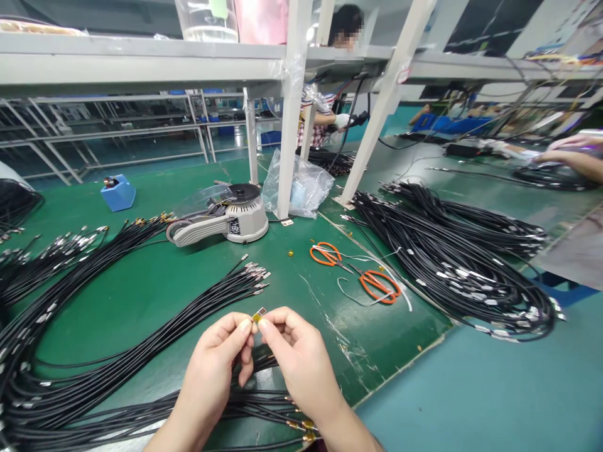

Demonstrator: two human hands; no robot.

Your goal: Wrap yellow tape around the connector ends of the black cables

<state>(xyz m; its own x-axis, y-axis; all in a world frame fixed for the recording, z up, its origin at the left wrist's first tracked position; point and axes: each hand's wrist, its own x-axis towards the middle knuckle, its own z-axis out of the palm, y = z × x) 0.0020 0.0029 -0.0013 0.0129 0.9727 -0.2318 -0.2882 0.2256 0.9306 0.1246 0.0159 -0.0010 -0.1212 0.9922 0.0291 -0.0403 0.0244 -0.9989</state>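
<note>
A small metal connector (pixel 260 311) with a bit of yellow tape (pixel 257 318) round it sits between the two hands, above the near part of the green table (pixel 325 358). The left hand (pixel 214 351) pinches it from one side between thumb and forefinger, the other fingers curled loosely under. The right hand (pixel 301 355) pinches it from the other side, thumb and forefinger nearly meeting those of the left, its remaining fingers bent in toward the palm. The fingertips hide part of the piece, so how much each one covers I cannot tell.

Below the hands, black cables (pixel 264 405) run across the table, some with yellow-wrapped ends near the right wrist. Just beyond the hands lies a bundle of black cables (pixel 188 314) with silver tips, curving round to the left. To the right of it rest two pairs of scissors with orange handles, one (pixel 335 254) farther off and one (pixel 387 290) nearer, with thin white strips (pixel 406 295) across and beside them.

Farther back stand a round tape dispenser (pixel 247 220), a blue holder (pixel 120 194) and a clear plastic bag (pixel 311 191) against a white post (pixel 288 138). A big heap of black cables (pixel 438 251) spreads to the right. Beyond the shelf, a co-worker's gloved hand (pixel 342 121) grips something dark.
</note>
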